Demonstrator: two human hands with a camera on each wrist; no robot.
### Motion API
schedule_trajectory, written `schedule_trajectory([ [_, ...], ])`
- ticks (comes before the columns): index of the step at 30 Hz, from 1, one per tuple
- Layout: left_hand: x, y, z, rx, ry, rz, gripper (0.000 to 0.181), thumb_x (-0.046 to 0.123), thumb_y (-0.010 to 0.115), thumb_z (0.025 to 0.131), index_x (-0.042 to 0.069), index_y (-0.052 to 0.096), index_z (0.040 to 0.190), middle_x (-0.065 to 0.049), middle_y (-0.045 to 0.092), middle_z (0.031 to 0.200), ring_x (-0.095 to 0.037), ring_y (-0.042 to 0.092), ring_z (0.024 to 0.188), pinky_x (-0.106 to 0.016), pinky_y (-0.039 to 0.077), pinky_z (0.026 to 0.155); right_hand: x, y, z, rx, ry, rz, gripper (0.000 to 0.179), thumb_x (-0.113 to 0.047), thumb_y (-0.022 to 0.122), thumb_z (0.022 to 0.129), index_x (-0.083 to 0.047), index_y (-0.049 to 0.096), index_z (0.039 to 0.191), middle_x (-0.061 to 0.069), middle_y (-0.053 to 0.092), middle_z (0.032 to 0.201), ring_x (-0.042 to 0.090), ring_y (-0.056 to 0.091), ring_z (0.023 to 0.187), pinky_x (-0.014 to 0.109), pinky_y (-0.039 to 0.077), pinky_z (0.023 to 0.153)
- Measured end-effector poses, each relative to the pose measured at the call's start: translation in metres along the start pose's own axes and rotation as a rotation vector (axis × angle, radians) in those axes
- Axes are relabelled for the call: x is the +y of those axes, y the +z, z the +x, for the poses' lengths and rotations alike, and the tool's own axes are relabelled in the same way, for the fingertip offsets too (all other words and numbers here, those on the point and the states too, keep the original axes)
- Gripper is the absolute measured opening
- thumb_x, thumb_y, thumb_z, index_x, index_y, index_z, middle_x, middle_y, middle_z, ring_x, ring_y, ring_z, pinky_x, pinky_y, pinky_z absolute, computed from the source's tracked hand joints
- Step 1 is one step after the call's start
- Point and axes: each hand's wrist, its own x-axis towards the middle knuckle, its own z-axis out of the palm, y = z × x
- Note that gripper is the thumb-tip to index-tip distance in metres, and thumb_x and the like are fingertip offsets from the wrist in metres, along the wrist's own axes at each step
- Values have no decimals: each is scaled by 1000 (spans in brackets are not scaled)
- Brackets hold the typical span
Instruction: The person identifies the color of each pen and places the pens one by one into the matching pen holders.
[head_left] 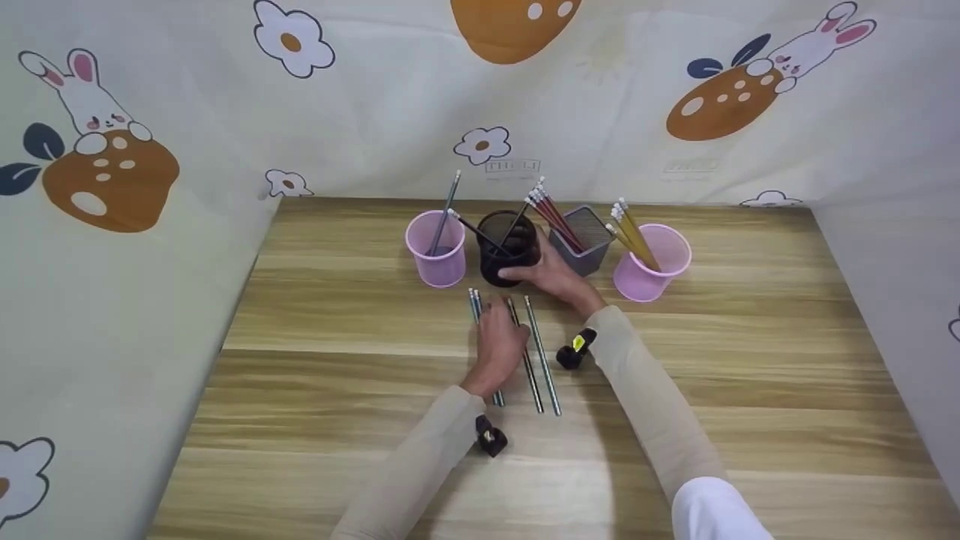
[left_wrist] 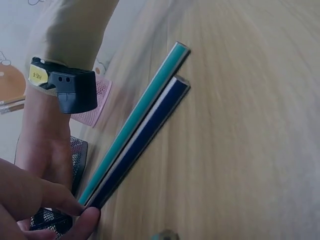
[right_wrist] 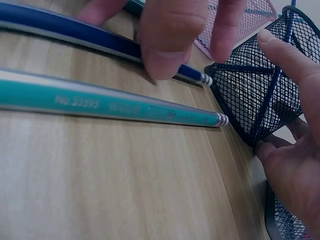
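My left hand (head_left: 501,341) pinches a dark blue pencil (left_wrist: 140,137) between thumb and finger. Beside it a teal pencil (right_wrist: 110,102) lies on the table, its white eraser end pointing at the cups. Two more pencils (head_left: 474,300) lie partly beneath the left hand. My right hand (head_left: 561,279) grips a black mesh cup (head_left: 489,262) round its side, thumb across the front. Two dark pencils lean in that cup; their lower ends are hard to make out.
Left of the black cup stands a pink mesh cup (head_left: 441,271) with bluish pencils. To the right are a grey square mesh holder (head_left: 589,259) with red pencils and another pink cup (head_left: 637,289) with yellow ones. A printed cloth (head_left: 375,112) hangs behind the table.
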Motion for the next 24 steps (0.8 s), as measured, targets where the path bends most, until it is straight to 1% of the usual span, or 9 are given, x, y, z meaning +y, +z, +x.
schedule_trajectory([
  [4, 0, 0, 1, 13, -49, 15, 39, -3, 68, 70, -3, 61, 109, -16, 71, 86, -33, 69, 83, -45, 56, 70, 2, -1, 0, -1, -5, 8, 99, -22, 87, 76, -16, 29, 156, 12, 49, 150, 27, 40, 144, 45, 19, 127],
  [7, 0, 0, 1, 17, -65, 20, 36, -4, 67, 70, -1, 65, 105, -9, 70, 78, -28, 67, 76, -42, 55, 67, 3, -1, 0, 0, -19, 27, 98, -19, 87, 76, -16, 29, 155, 11, 49, 150, 26, 40, 144, 44, 19, 127],
  [10, 1, -1, 2, 18, -40, 4, 33, -5, 66, 70, -1, 66, 102, -4, 66, 68, -23, 61, 69, -39, 52, 61, 3, 0, 0, 4, -41, 53, 97, -15, 86, 76, -16, 30, 155, 12, 49, 149, 27, 42, 142, 44, 20, 126],
  [12, 1, -2, 3, 18, -23, -3, 25, -5, 66, 70, 0, 65, 94, 0, 59, 63, -21, 56, 65, -37, 49, 58, 3, 1, 1, 2, -55, 70, 96, -13, 86, 76, -15, 30, 154, 13, 50, 148, 27, 43, 142, 43, 21, 126],
  [15, 2, -5, 4, 22, -23, -33, 18, -4, 68, 70, 0, 65, 87, 4, 49, 60, -19, 50, 65, -36, 45, 57, 3, 2, 2, -6, -71, 87, 95, -11, 86, 76, -12, 30, 154, 14, 50, 148, 28, 44, 141, 42, 23, 126],
  [17, 3, -9, 3, 12, -42, -58, 15, -3, 70, 71, 0, 65, 86, 3, 50, 61, -20, 51, 66, -36, 46, 58, 3, 2, 2, -8, -75, 99, 96, -10, 85, 76, -11, 30, 154, 15, 50, 148, 28, 44, 140, 42, 23, 125],
  [19, 3, -12, 1, 1, -59, -87, 21, -2, 70, 73, -1, 67, 94, 0, 59, 64, -20, 57, 70, -36, 50, 62, 3, 3, 3, -3, -65, 105, 96, -10, 85, 76, -11, 30, 154, 17, 51, 147, 29, 45, 139, 42, 24, 125],
  [21, 3, -16, 0, -3, -71, -107, 28, -1, 70, 75, -2, 68, 102, -5, 70, 73, -21, 65, 75, -38, 55, 68, 3, 3, 3, 0, -52, 106, 96, -9, 86, 75, -11, 30, 154, 17, 51, 147, 29, 46, 138, 43, 24, 125],
  [24, 4, -24, 0, -2, -90, -142, 41, 0, 70, 77, -2, 65, 118, -11, 76, 87, -26, 70, 84, -41, 57, 75, 3, 4, 2, 4, -34, 101, 96, -9, 86, 75, -13, 31, 154, 16, 52, 146, 29, 46, 138, 42, 26, 124],
])
